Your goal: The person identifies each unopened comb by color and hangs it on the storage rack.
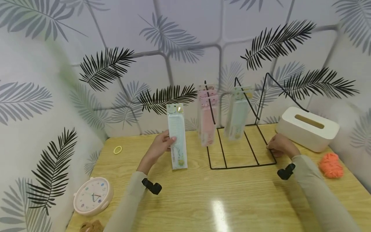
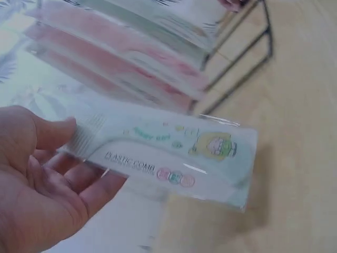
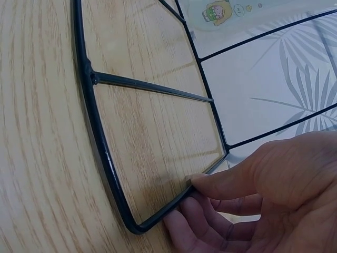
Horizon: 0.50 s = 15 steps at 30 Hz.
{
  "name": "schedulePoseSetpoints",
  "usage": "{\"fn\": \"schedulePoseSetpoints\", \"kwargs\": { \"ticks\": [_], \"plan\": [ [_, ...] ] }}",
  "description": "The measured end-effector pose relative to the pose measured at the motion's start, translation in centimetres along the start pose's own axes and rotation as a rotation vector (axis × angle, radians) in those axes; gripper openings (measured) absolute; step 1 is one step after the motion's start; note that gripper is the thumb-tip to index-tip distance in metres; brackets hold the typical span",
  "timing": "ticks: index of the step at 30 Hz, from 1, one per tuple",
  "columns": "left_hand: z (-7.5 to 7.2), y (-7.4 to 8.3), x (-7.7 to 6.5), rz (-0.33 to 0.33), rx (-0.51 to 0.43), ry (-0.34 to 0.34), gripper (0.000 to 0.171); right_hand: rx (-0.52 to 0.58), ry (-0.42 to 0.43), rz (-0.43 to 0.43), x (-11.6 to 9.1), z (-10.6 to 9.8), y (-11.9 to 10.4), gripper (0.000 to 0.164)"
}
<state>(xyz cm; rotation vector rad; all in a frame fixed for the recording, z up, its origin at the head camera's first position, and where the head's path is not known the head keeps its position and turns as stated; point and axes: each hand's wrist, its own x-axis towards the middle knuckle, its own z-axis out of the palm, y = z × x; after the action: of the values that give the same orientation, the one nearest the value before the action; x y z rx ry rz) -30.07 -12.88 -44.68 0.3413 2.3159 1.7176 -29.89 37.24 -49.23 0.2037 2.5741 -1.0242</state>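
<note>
Upright in my left hand [image 1: 159,146] is a packaged pale green comb [image 1: 177,135]; the thumb lies across its front and the fingers go behind. The wrapper [image 2: 174,163] reads "PLASTIC COMB" in the left wrist view. My right hand [image 1: 279,145] pinches the right side bar of a black wire rack [image 1: 242,167], thumb on top and fingers below, as the right wrist view shows. From the rack's prongs hang several pink packaged combs [image 1: 208,119] on the left and green packaged combs [image 1: 238,116] to their right. The held comb is left of the pink ones.
A white tissue box [image 1: 307,129] stands behind my right hand, with an orange yarn ball [image 1: 331,165] in front of it. On the left are a pink clock [image 1: 92,196], a yellow ring [image 1: 117,149] and a brown fuzzy object [image 1: 92,226]. A patterned curtain rises behind the table.
</note>
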Motion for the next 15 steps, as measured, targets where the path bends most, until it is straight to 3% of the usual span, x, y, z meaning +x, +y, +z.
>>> {"fn": "schedulePoseSetpoints", "kwargs": {
  "ticks": [3, 7, 11, 15],
  "plan": [
    [-1.0, 2.1, -0.9, 0.101, -0.003, 0.008, 0.042, 0.011, -0.003, 0.003, 0.0, 0.0, -0.1, 0.019],
    [-1.3, 4.8, -2.3, 0.23, -0.028, 0.047, 0.037, 0.039, -0.012, 0.01, -0.2, -0.1, -0.2, 0.013],
    [-0.3, 7.1, -3.8, 0.378, -0.083, 0.028, 0.035, 0.059, -0.021, 0.009, -0.4, -0.1, -0.3, 0.012],
    [1.3, 8.6, -4.7, 0.483, -0.145, -0.042, 0.034, 0.053, -0.018, 0.007, -0.5, -0.2, -0.5, 0.012]
  ]
}}
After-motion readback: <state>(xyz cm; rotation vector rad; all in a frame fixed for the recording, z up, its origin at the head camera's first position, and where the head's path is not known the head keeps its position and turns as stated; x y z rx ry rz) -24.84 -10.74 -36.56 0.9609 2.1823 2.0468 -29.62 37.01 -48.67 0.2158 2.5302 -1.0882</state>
